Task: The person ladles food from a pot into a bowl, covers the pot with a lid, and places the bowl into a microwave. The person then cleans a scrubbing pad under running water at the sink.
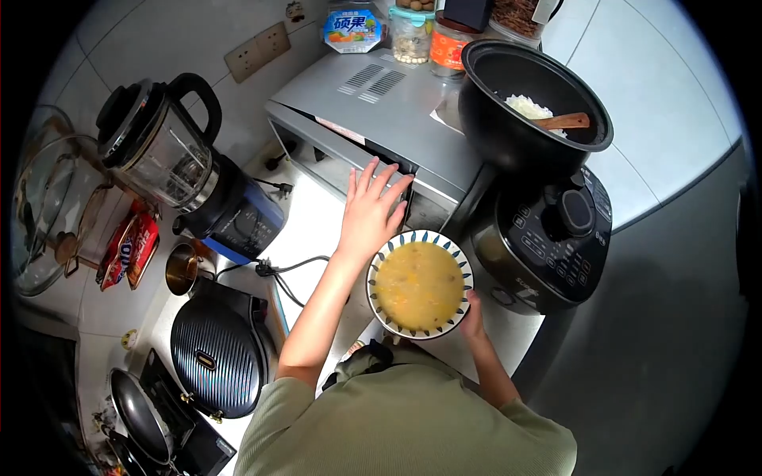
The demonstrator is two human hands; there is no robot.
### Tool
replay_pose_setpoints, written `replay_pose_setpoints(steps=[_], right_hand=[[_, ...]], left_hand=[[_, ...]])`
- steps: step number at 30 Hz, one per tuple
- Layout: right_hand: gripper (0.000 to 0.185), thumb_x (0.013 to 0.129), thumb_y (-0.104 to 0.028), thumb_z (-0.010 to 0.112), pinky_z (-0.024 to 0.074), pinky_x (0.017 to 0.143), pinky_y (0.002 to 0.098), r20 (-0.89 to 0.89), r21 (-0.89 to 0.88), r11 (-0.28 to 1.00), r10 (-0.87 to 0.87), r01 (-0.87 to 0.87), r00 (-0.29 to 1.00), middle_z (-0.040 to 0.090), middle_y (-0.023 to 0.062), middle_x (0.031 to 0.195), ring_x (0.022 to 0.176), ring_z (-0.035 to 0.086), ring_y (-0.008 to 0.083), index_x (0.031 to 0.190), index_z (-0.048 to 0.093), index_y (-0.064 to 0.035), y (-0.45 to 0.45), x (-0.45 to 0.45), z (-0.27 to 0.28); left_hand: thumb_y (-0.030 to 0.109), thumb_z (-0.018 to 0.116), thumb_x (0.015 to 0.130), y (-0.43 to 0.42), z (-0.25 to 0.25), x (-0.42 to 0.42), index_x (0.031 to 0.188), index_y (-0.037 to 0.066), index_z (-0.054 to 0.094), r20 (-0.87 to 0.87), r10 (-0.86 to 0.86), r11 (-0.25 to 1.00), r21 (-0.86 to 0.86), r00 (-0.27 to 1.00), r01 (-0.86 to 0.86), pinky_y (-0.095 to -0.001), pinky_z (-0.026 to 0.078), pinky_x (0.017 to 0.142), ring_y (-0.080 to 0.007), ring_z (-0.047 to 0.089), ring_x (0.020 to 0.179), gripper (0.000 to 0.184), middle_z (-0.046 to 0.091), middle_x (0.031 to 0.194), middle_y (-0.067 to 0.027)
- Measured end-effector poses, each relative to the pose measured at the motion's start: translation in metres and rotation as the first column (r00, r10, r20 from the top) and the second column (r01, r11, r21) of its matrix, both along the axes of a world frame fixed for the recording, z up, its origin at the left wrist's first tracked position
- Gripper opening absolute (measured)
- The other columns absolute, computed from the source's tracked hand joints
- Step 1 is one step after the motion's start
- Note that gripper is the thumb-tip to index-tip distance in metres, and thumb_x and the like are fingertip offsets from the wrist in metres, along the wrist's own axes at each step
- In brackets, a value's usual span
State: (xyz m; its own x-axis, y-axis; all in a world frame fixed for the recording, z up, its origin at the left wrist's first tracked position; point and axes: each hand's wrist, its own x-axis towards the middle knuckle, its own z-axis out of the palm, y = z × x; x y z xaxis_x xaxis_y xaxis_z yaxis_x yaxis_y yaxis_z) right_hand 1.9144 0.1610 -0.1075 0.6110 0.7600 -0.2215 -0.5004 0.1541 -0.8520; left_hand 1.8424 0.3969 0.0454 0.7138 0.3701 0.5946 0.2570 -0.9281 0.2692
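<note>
My right hand (473,316) grips the right rim of a bowl (372,295) with a dark leaf-like pattern around its white edge. The bowl is held level in front of my body, filled with yellowish soup (419,285) with small bits in it. My left hand (370,208) is stretched out with its fingers spread, at the front of a silver-grey microwave (313,99). Its fingertips reach the upper front edge, where a dark gap shows beneath the top. Whether the door stands ajar is hard to tell.
Right of the microwave is an electric pressure cooker (548,246); above it, a black inner pot (484,99) holds rice and a wooden spoon. A blender (178,159), electric griddle (214,357) and frying pan (139,412) stand left. Jars (411,36) line the microwave's back.
</note>
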Motion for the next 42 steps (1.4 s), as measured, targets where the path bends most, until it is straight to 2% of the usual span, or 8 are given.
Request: replay_pose_setpoints(steps=[6, 11, 15, 24, 27, 36, 37, 42], right_hand=[[0.054, 0.086, -0.040, 0.037, 0.0332, 0.093, 0.0312, 0.023, 0.023, 1.000, -0.020, 0.019, 1.000, 0.050, 0.0091, 0.117, 0.107, 0.047, 0.0184, 0.122, 0.040, -0.0011, 0.000, 0.000, 0.004], [0.050, 0.087, -0.037, 0.037, 0.0334, 0.093, 0.0310, 0.049, 0.034, 0.999, 0.013, -0.015, 0.999, 0.051, 0.0083, 0.116, 0.107, 0.048, 0.0175, 0.121, 0.042, -0.0011, 0.011, -0.004, 0.013], [0.045, 0.087, -0.033, 0.037, 0.0337, 0.093, 0.0308, 0.001, 0.072, 0.997, 0.030, -0.030, 1.000, 0.051, 0.0076, 0.115, 0.106, 0.048, 0.0167, 0.118, 0.044, -0.0009, 0.032, -0.012, 0.008], [0.038, 0.088, -0.027, 0.039, 0.0301, 0.097, 0.0291, -0.111, 0.078, 0.996, 0.038, -0.029, 0.993, 0.051, 0.0064, 0.116, 0.109, 0.046, 0.0146, 0.116, 0.044, -0.0011, 0.090, -0.035, 0.044], [0.038, 0.089, -0.027, 0.038, 0.0302, 0.097, 0.0296, -0.121, 0.113, 0.993, 0.042, -0.028, 0.992, 0.051, 0.0063, 0.117, 0.110, 0.046, 0.0146, 0.116, 0.044, -0.0007, 0.113, -0.029, 0.017], [0.048, 0.088, -0.025, 0.037, 0.0274, 0.101, 0.0353, -0.017, 0.127, 0.991, 0.041, -0.039, 0.999, 0.036, 0.0085, 0.132, 0.121, 0.036, 0.0192, 0.132, 0.027, -0.0078, 0.182, -0.020, 0.017], [0.053, 0.088, -0.026, 0.036, 0.0311, 0.098, 0.0403, 0.031, 0.128, 0.990, 0.051, -0.054, 0.998, 0.032, 0.0086, 0.135, 0.122, 0.035, 0.0219, 0.136, 0.018, -0.0148, 0.191, -0.019, 0.023], [0.061, 0.086, -0.027, 0.036, 0.0438, 0.087, 0.0453, 0.134, 0.166, 0.982, 0.066, -0.088, 0.989, 0.027, 0.0129, 0.135, 0.120, 0.038, 0.0285, 0.138, 0.006, -0.0159, 0.230, -0.005, 0.007]], left_hand=[[0.011, 0.063, 0.072, -0.006, -0.011, -0.028, 0.099, 0.013, 0.061, 0.139, 0.002, 0.996, -0.085, 0.990, 0.010, -0.0450, 0.030, 0.099, -0.0340, 0.036, 0.120, 0.027, 0.052, 0.117, -0.0080], [0.004, 0.067, 0.066, -0.013, -0.008, -0.080, 0.081, 0.008, 0.064, 0.265, 0.167, 0.969, -0.224, 0.950, -0.108, -0.0418, 0.031, 0.098, -0.0341, 0.034, 0.122, 0.016, 0.049, 0.120, -0.0118], [0.001, 0.065, 0.067, -0.014, -0.013, -0.111, 0.083, 0.008, 0.065, 0.326, 0.262, 0.905, -0.409, 0.908, -0.115, -0.0401, 0.035, 0.096, -0.0326, 0.032, 0.125, 0.017, 0.047, 0.123, -0.0123], [0.001, 0.064, 0.067, 0.001, -0.018, -0.153, 0.081, 0.006, 0.065, 0.365, 0.328, 0.888, -0.433, 0.871, -0.153, -0.0418, 0.034, 0.096, -0.0326, 0.041, 0.118, 0.016, 0.051, 0.119, -0.0145], [-0.001, 0.064, 0.065, 0.004, -0.019, -0.162, 0.080, 0.005, 0.065, 0.381, 0.341, 0.883, -0.443, 0.859, -0.154, -0.0419, 0.034, 0.096, -0.0336, 0.043, 0.117, 0.016, 0.052, 0.118, -0.0155], [0.001, 0.065, 0.062, 0.012, -0.024, -0.170, 0.089, 0.001, 0.063, 0.416, 0.346, 0.898, -0.407, 0.841, -0.169, -0.0425, 0.035, 0.096, -0.0334, 0.049, 0.111, 0.027, 0.055, 0.113, -0.0194], [0.002, 0.066, 0.062, 0.013, -0.026, -0.170, 0.089, 0.001, 0.063, 0.416, 0.338, 0.905, -0.390, 0.844, -0.170, -0.0426, 0.035, 0.096, -0.0340, 0.049, 0.111, 0.027, 0.055, 0.113, -0.0193], [0.007, 0.068, 0.059, 0.017, -0.036, -0.165, 0.087, 0.002, 0.064, 0.411, 0.330, 0.925, -0.323, 0.850, -0.203, -0.0427, 0.036, 0.093, -0.0351, 0.048, 0.111, 0.029, 0.055, 0.112, -0.0175]])
